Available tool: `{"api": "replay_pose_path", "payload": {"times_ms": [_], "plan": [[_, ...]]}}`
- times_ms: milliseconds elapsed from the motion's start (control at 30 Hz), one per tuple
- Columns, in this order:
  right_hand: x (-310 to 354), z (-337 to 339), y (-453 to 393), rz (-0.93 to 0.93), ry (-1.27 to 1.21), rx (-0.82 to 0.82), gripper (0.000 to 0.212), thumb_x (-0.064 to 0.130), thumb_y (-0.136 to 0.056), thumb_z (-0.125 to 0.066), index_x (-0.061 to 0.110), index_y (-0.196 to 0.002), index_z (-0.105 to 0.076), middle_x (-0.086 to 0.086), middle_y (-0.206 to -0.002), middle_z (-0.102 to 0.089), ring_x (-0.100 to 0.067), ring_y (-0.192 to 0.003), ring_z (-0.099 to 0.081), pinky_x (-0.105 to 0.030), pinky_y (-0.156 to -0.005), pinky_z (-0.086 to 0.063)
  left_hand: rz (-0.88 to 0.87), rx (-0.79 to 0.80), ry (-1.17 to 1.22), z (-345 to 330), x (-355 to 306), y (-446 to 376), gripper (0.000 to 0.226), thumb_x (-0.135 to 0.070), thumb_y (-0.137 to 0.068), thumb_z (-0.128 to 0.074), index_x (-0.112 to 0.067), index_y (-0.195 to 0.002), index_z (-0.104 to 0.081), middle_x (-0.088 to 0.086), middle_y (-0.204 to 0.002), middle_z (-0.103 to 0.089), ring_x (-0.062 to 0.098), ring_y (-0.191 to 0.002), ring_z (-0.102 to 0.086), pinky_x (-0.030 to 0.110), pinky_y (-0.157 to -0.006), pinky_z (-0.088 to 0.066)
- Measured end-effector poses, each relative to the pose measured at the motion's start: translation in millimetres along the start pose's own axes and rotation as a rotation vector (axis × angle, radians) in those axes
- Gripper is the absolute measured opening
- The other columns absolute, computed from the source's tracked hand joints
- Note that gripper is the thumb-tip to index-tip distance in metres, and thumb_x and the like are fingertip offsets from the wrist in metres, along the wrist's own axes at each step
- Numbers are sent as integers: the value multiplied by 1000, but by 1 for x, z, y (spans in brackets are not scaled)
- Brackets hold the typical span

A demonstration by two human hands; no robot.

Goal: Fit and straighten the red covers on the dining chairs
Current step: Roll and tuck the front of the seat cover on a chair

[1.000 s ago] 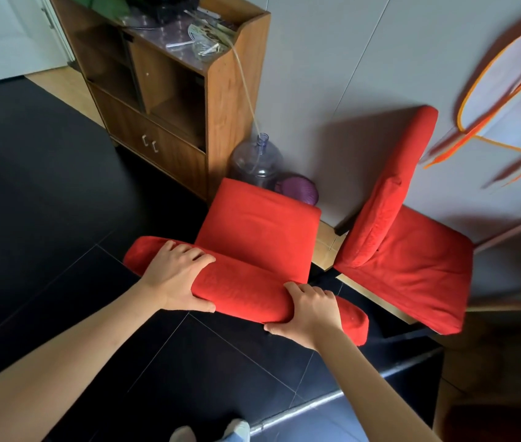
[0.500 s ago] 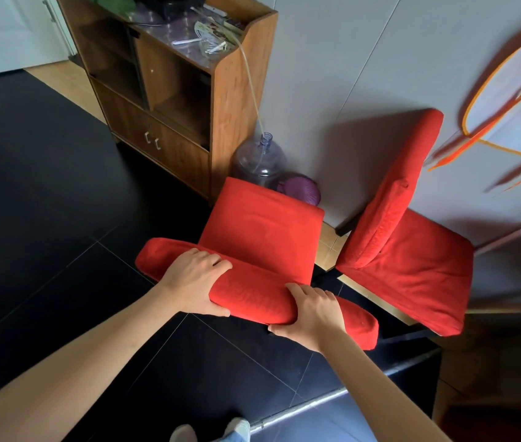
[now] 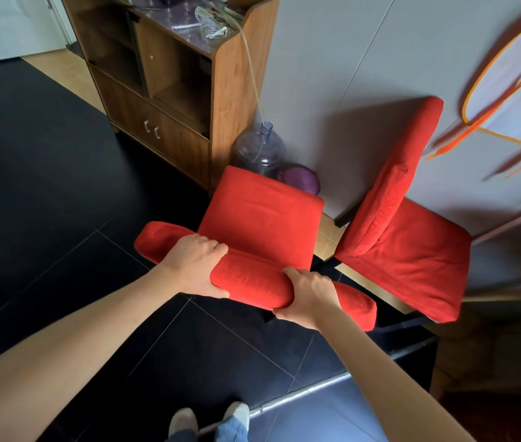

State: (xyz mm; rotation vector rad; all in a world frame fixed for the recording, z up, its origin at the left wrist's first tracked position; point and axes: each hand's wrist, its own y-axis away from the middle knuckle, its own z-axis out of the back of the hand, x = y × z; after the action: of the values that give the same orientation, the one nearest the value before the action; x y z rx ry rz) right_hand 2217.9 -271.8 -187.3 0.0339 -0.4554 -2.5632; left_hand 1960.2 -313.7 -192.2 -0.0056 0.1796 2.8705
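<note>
Both hands clamp the top of the near chair's backrest [image 3: 252, 282]: left hand [image 3: 193, 266] fingers curled over its red cover, right hand [image 3: 308, 296] wrapped round it. Red seat [image 3: 260, 218] just beyond. Second covered chair [image 3: 405, 237] right, against the wall. Wooden cabinet [image 3: 173, 90] and water bottle [image 3: 259, 151] behind.

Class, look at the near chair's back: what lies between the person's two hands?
In the head view, only a stretch of the red-covered chair back lies between the left hand and right hand.
</note>
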Motion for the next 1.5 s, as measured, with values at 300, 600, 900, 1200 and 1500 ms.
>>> {"api": "replay_pose_path", "payload": {"times_ms": [300,600,900,1200,1500], "plan": [[15,-12,26,22,-60,-40,55,57,-59,-71,25,-100,-55,3,-87,-65,-22,-80,-62,-30,-69,-46,-14,87,-85,3,-13,23,68,-75,-61,-61,-17,-96,-56,-7,-85,-63,14,-74,-61,26,-61,-44],[45,-16,61,46,23,52,51,46,-63,-74,19,-102,-54,-1,-88,-65,-23,-76,-61,-28,-63,-42,-73,161,-164,5,-31,59,53,-65,-64,-64,-17,-78,-47,-9,-67,-48,12,-57,-46,26,-53,-34],[64,-25,97,195,22,56,50,44,-62,-73,20,-103,-56,-2,-92,-66,-26,-83,-64,-28,-66,-45,58,183,-97,-4,-50,127,56,-69,-61,-59,-18,-83,-52,-10,-74,-58,11,-61,-52,25,-57,-41],[64,-31,122,408,85,110,48,43,-64,-74,20,-102,-55,-3,-100,-66,-25,-91,-62,-30,-71,-44,336,163,11,-15,-110,197,57,-70,-61,-59,-18,-83,-54,-11,-74,-59,11,-64,-58,22,-57,-40],[103,-38,134,680,130,117,50,43,-66,-76,15,-103,-57,-8,-102,-67,-30,-93,-62,-33,-73,-43,598,156,50,-21,-136,270,62,-70,-59,-58,-19,-94,-62,-9,-84,-68,13,-75,-67,25,-68,-53]]}}
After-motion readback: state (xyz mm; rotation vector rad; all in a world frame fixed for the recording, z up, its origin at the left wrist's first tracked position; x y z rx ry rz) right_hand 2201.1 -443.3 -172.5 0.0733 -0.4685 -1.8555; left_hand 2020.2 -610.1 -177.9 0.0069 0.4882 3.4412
